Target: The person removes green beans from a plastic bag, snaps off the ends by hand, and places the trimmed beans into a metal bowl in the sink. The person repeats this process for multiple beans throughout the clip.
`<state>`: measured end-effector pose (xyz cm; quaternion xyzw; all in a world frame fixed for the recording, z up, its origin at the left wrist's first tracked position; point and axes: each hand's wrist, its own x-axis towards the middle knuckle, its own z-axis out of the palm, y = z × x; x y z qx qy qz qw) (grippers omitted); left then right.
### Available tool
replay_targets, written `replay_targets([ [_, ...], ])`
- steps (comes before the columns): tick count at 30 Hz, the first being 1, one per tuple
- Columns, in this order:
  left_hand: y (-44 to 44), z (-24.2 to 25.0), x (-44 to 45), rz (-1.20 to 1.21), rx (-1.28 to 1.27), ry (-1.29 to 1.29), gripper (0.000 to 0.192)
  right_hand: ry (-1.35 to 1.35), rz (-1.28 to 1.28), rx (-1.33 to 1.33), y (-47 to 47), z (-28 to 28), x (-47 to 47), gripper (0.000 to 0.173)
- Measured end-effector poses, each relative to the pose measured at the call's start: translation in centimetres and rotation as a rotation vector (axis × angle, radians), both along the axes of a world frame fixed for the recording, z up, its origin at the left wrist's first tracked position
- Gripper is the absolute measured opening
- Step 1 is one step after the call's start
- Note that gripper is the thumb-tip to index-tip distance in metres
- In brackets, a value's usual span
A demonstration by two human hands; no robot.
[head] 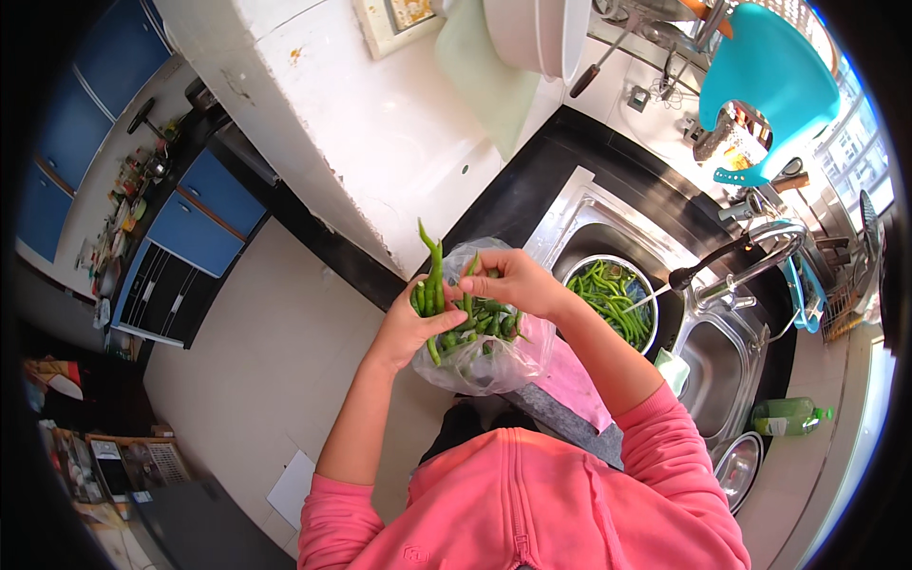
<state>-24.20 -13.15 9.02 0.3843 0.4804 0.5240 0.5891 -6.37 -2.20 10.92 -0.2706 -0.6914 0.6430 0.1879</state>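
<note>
My left hand (pixel 417 320) is closed around a bunch of long green chili peppers (pixel 430 288), above the left side of an open clear plastic bag (pixel 467 370). More green peppers (pixel 491 320) lie inside the bag. Between thumb and fingers, my right hand (pixel 516 281) pinches a single green pepper (pixel 469 285), just right of the bunch. In the sink, a round metal pot (pixel 645 349) holds many green peppers (pixel 605 296) in water, with a stream running in from the faucet (pixel 766 239).
A steel double sink (pixel 719 385) is set in the black countertop (pixel 527 196). Below the bag, a pink cloth (pixel 570 385) hangs over the counter's edge. A green plastic bottle (pixel 787 417) lies right of the sink, near a metal bowl (pixel 739 467). A wall corner (pixel 342 192) rises at left.
</note>
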Motion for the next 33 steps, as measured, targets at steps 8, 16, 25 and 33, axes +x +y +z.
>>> replay_targets([
  [8, 0.2, 0.8, 0.3, 0.032, 0.022, -0.034, 0.027, 0.123, -0.265, -0.084, -1.5, 0.8, 0.9, 0.03],
  [16, -2.7, 2.6, -3.0, 0.195, 0.064, -0.085, 0.03, -0.279, 0.144, 0.621, -3.9, -12.0, -1.5, 0.02],
  [25, -3.7, 2.4, -2.7, 0.193, -0.024, -0.351, 0.024, -0.434, 0.19, 0.898, -4.1, -14.5, -4.5, 0.017],
  [33, -3.2, 3.5, 2.2, 0.002, 0.034, 0.046, 0.025, 0.23, -0.169, -0.076, -7.3, -4.0, 4.0, 0.018],
])
